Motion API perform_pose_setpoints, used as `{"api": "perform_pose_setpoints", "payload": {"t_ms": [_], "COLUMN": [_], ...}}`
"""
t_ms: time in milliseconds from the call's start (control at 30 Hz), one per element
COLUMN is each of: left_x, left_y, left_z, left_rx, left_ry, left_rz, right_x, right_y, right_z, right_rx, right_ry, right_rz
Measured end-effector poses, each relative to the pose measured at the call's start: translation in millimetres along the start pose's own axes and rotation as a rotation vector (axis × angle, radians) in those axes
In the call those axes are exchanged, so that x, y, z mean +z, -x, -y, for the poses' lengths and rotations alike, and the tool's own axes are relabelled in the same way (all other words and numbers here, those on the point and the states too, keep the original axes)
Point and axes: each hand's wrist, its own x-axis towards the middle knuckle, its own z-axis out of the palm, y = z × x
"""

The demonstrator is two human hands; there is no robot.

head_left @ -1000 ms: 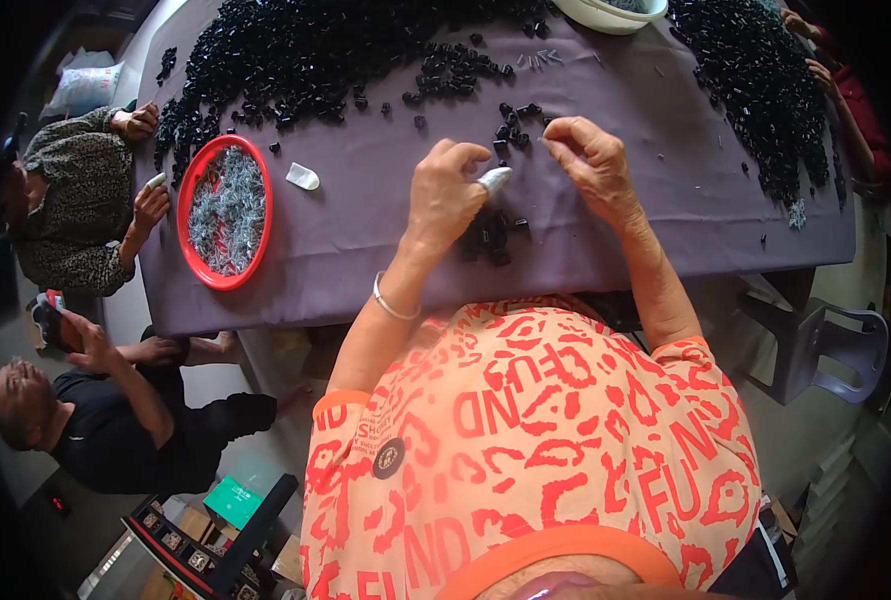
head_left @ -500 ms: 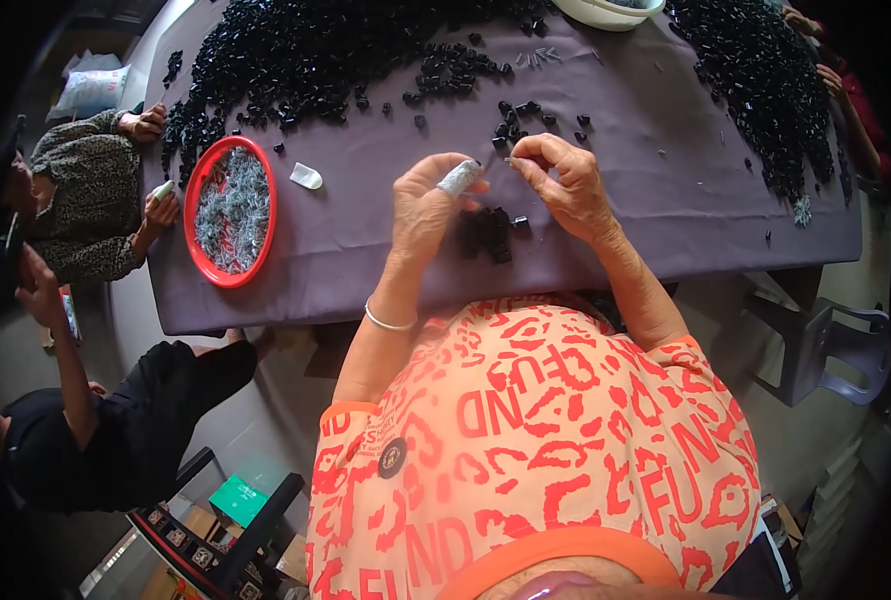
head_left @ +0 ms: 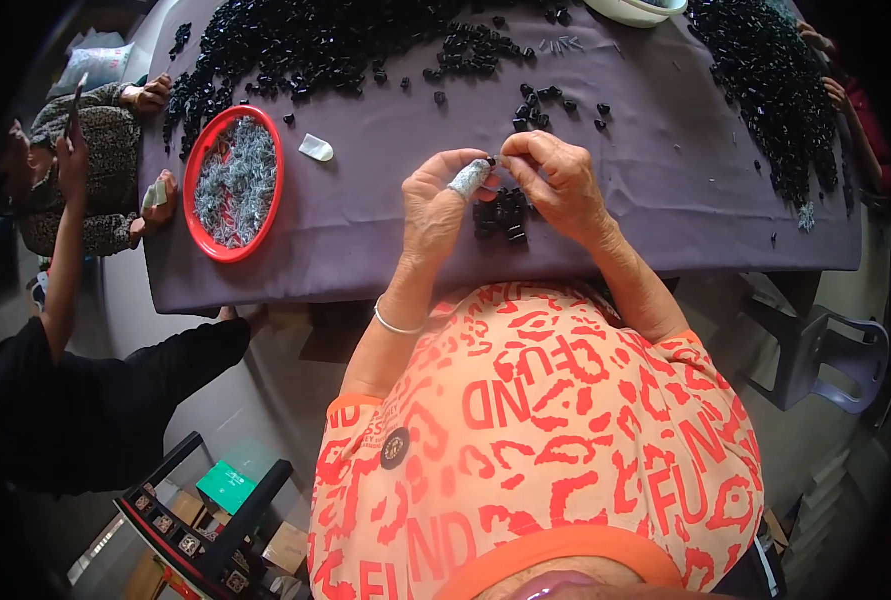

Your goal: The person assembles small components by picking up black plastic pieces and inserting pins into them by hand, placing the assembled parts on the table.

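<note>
Above the near part of the table, my left hand [head_left: 428, 210] pinches a small black plastic piece [head_left: 492, 161]. One of its digits wears a pale wrapping [head_left: 469, 179]. Right beside it, my right hand [head_left: 564, 185] has thumb and forefinger pressed together on a thin, pale sliver that is too small to name, its end close to the black piece. Below both hands lies a little pile of black plastic pieces [head_left: 502, 216]. More loose black pieces [head_left: 534, 106] are scattered just beyond my fingers.
A red oval tray [head_left: 194, 222] of grey, fibrous-looking bits stands left on the purple cloth [head_left: 366, 255]. Near it lies a white finger cover [head_left: 317, 148]. Large black heaps [head_left: 296, 45] and a white bowl [head_left: 638, 14] are farther back. Other people [head_left: 71, 180] sit and stand at the left; another's hands show at far right.
My hands have come together, the right one's fingertips now meeting the black piece in my left. At the left, another person's arm has risen with a flat, dark object.
</note>
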Motion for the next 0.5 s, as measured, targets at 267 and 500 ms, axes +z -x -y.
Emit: {"api": "perform_pose_setpoints", "payload": {"t_ms": [267,500], "left_x": [-1.4,-2.9], "left_y": [3.2,8.2], "left_z": [-0.2,7.0], "left_rx": [-0.012,0.16], "left_ry": [0.051,-0.33], "left_rz": [-0.025,-0.071], "right_x": [4.1,9.3], "right_y": [0.2,3.2], "right_z": [4.7,-1.9], "right_rx": [0.001,-0.082], "right_ry": [-0.006,0.154], "right_rz": [0.025,0.106]}}
